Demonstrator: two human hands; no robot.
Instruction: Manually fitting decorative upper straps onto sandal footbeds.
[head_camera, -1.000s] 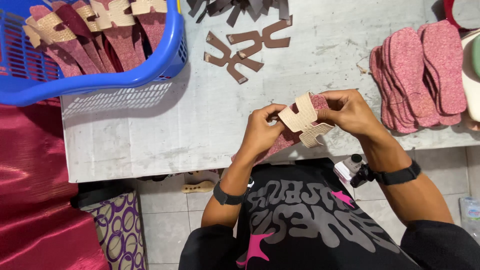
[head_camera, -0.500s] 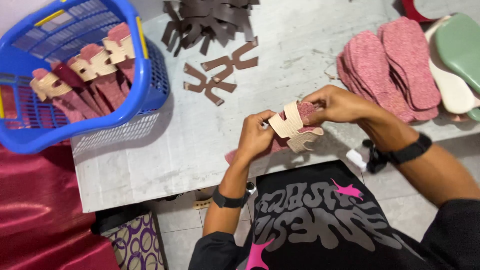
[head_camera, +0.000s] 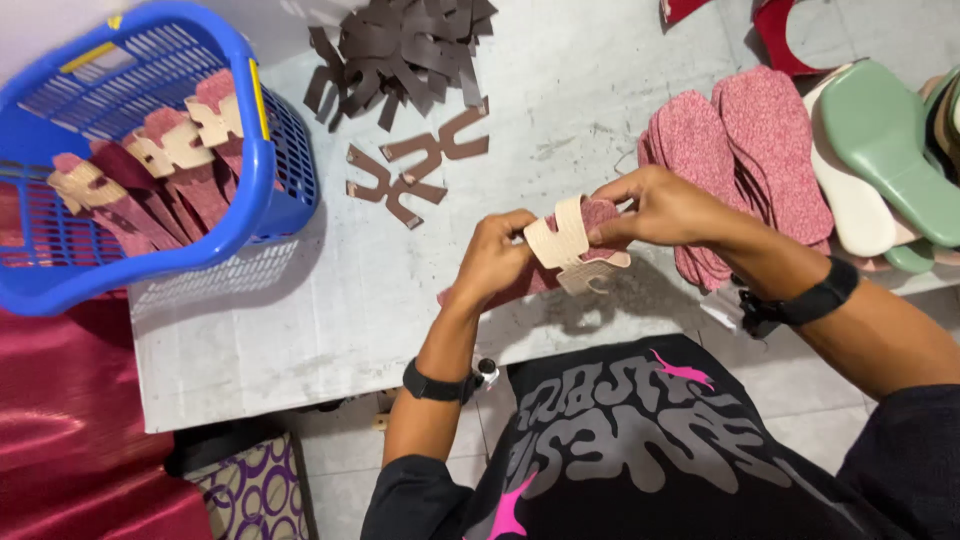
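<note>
While our left hand (head_camera: 495, 262) is pinching the pink insole (head_camera: 520, 283) from below, our right hand (head_camera: 655, 207) is gripping the cream strap piece (head_camera: 562, 238) and bending it over the insole's front, both held just above the near part of the grey table (head_camera: 300, 330). Judging by the blue basket (head_camera: 262, 190) at the far left, several insoles with cream straps (head_camera: 190, 125) are already lying finished inside it, so we are partway through. A good deal seems left: we are seeing a fanned stack of bare pink insoles (head_camera: 745, 150) at the right, two brown strap cutouts (head_camera: 415, 165) lying flat ahead of our hands, and a heap of brown cutouts (head_camera: 400, 45) farther back. Green and cream soles (head_camera: 880, 150) are crowding the right edge. We are working close to the table's near edge, with bare tabletop open between our hands and the basket, so the way leftward looks free.
</note>
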